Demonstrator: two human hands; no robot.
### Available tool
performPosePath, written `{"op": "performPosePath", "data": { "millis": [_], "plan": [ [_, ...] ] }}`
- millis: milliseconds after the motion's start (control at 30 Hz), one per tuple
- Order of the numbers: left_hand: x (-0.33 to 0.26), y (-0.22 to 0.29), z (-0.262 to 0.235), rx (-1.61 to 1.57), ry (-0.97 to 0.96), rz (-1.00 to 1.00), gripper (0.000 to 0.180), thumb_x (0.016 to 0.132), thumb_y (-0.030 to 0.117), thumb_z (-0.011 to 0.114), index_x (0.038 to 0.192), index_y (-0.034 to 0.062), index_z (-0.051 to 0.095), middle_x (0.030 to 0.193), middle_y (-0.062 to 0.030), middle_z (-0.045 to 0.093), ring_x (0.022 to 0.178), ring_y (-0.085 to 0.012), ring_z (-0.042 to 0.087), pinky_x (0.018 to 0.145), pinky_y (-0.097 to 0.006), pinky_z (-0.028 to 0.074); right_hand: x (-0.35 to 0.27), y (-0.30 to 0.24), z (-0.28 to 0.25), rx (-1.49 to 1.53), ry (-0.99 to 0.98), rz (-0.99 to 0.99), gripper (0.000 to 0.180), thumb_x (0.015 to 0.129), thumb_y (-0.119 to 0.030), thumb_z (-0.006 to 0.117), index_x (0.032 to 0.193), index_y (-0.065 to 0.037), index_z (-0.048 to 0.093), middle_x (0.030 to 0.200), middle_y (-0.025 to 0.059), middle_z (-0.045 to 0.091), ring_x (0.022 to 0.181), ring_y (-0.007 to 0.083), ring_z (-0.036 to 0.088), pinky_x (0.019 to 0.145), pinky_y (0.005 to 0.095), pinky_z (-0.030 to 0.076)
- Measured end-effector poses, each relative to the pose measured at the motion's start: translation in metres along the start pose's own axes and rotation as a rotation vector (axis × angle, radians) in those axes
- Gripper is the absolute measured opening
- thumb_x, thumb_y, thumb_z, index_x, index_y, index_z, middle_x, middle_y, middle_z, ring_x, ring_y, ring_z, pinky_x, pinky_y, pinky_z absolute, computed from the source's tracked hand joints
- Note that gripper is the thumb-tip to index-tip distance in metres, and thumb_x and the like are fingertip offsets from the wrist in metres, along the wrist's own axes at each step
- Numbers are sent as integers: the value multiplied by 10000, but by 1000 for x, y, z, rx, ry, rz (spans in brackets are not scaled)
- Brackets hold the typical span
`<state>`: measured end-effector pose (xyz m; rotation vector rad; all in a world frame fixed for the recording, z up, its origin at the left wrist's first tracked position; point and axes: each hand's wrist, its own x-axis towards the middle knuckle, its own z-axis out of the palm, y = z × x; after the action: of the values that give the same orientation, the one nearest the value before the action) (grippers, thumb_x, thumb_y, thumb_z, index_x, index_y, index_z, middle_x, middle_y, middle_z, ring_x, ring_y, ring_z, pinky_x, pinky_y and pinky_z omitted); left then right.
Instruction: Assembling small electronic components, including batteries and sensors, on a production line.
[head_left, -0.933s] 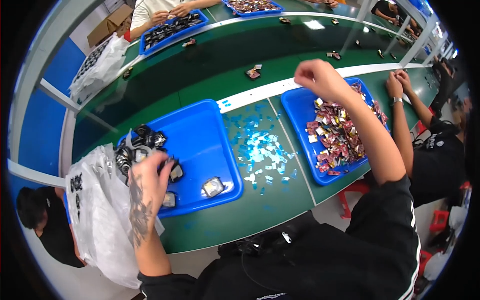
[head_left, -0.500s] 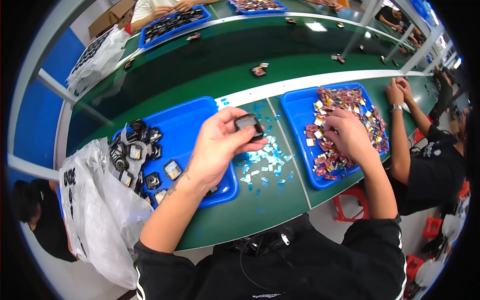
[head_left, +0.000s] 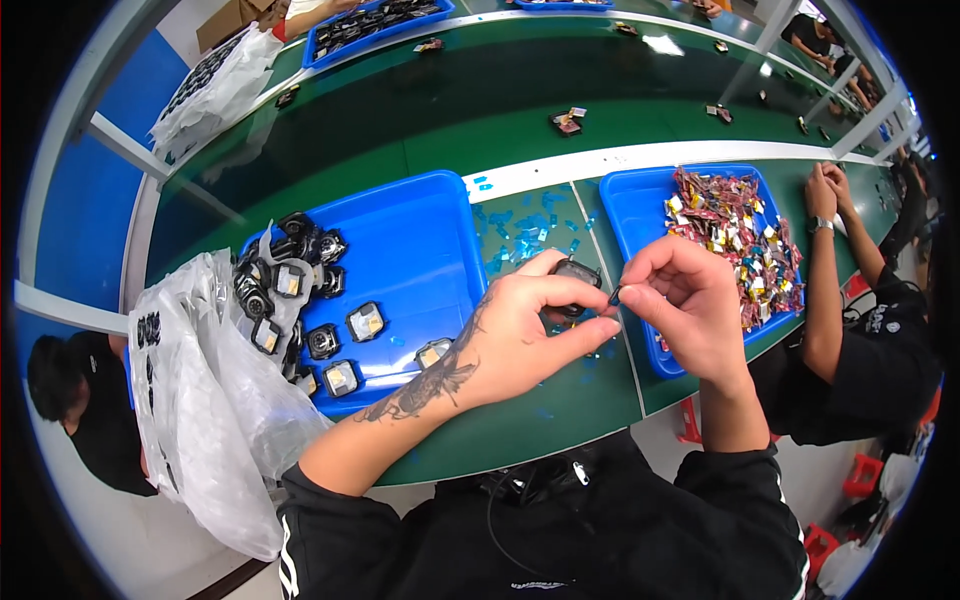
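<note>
My left hand (head_left: pixel 530 325) is closed round a black squarish watch case (head_left: pixel 577 270), held over the strip of table between two trays. My right hand (head_left: pixel 690 300) meets it there, thumb and forefinger pinched on a small dark piece (head_left: pixel 616 296). The left thumb and forefinger reach that same piece, and its exact kind is too small to make out. My fingers hide part of the case. Left of my hands, a blue tray (head_left: pixel 462 215) bears several similar black watch cases (head_left: pixel 366 322). On the right, another blue tray (head_left: pixel 622 215) carries a heap of small reddish circuit boards (head_left: pixel 745 235).
Small blue film pieces (head_left: pixel 530 228) lie scattered between the trays. A clear plastic bag (head_left: pixel 200 400) hangs over the left tray's near side. Beyond a white rail (head_left: pixel 560 172) runs a green belt (head_left: pixel 450 110) with scattered parts. A co-worker's hands (head_left: pixel 828 190) are at the right.
My right hand has left the heap of circuit boards and come to my left hand, with a small dark piece pinched. My left hand has moved right and nearer, still holding the watch case.
</note>
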<state>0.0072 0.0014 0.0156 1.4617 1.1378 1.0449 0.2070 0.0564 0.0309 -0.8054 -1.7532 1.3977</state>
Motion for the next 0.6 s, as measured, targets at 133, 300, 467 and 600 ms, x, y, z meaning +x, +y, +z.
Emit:
{"op": "performPosePath", "data": {
  "millis": [133,300,467,600],
  "plan": [
    [-1,0,-2,32,37,69,158,810,71,741,954,9,729,933,-86,677,913,-155,597,795,-287,491,3,4,7,91,-33,63,106,862,44,665,933,31,587,886,56,631,797,105,613,689,247,508],
    [-1,-6,-2,23,115,71,122,822,85,722,900,-8,713,929,-105,611,781,-180,648,715,-303,514,9,0,27,-706,141,-500,208,746,95,687,874,-9,561,800,103,551,745,283,565,661,347,465],
    [3,0,-16,-16,73,-64,119,830,77,703,875,-34,703,858,-106,653,777,-162,635,705,-289,526,-7,11,32,-625,171,-442,179,774,90,655,887,1,548,803,115,558,728,303,562,661,367,460],
    [7,-5,-19,-217,117,-9,104,860,32,705,905,-61,698,929,-70,599,771,-101,614,645,-205,483,0,14,24,-730,42,-178,229,858,52,614,1080,-4,625,835,133,587,708,264,585,667,317,480]
  ]
}}
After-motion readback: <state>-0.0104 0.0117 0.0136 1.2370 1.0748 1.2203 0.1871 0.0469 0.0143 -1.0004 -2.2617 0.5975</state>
